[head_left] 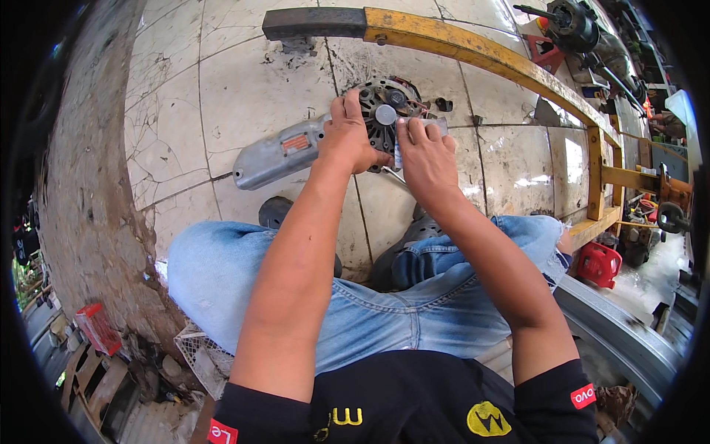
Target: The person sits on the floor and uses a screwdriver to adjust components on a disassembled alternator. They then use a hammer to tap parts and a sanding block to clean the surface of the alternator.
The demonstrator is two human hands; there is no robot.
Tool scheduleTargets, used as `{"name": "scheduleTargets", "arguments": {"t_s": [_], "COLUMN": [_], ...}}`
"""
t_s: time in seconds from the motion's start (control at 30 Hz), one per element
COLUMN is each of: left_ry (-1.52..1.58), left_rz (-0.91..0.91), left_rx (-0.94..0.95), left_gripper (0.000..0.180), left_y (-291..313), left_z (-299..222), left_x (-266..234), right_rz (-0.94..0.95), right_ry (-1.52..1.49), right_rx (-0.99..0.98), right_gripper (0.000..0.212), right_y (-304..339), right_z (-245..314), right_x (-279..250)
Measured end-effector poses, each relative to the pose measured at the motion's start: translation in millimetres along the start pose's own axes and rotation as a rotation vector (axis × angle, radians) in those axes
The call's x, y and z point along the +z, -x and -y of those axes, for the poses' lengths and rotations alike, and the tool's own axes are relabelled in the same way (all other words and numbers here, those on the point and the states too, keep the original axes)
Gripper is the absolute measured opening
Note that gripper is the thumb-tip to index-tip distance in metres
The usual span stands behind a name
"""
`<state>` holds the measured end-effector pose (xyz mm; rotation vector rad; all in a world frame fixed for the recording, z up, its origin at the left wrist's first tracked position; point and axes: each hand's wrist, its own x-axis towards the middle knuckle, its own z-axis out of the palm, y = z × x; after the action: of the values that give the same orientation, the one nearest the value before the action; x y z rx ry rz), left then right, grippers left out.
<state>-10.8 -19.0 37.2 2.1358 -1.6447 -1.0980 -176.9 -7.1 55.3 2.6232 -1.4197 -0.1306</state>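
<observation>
An alternator (381, 137) with a slotted round housing and a smooth round metal cap in its middle lies in front of me on a long grey metal cover (270, 159). My left hand (347, 137) grips the alternator's left side, fingers over the top edge and thumb at the lower edge. On its right side, my right hand (427, 155) presses down with the fingers bent and close together. A narrow pale strip (398, 157) shows at that hand's inner edge; what the fingers hold is hidden. A thin metal shaft (394, 175) sticks out below.
A yellow steel frame (473, 48) with a dark end arches across the far side and right. Small dark parts (444, 104) lie on the tiled floor. A red container (599, 265) stands at right, a white crate (203, 355) at lower left. Machine parts (573, 26) sit far right.
</observation>
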Motion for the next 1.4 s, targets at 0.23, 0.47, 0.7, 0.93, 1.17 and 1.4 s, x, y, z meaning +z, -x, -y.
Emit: {"name": "scheduleTargets", "arguments": {"t_s": [0.23,0.47,0.7,0.93,1.17,1.4], "left_ry": [0.005,-0.008,-0.012,0.015,-0.011,0.014], "left_rz": [-0.042,-0.029,0.033,-0.023,-0.062,-0.065], "left_rx": [-0.018,-0.028,-0.006,-0.009,-0.014,0.022], "left_gripper": [0.135,0.134,0.136,0.137,0.136,0.136], "left_y": [2,4,1,1,2,-1], "left_z": [-4,-1,0,-1,2,4], "left_x": [2,1,-2,4,6,7], "right_rz": [0.072,0.116,0.002,0.017,0.094,-0.050], "right_ry": [0.091,0.073,0.050,-0.044,-0.263,-0.852], "right_rx": [-0.014,-0.053,-0.155,-0.073,0.215,0.466], "right_gripper": [0.053,0.055,0.051,0.050,0.061,0.065], "right_y": [-8,-5,5,-1,24,23], "right_z": [-4,-8,-15,-26,-62,-51], "right_x": [-5,-9,-7,-6,-8,40]}}
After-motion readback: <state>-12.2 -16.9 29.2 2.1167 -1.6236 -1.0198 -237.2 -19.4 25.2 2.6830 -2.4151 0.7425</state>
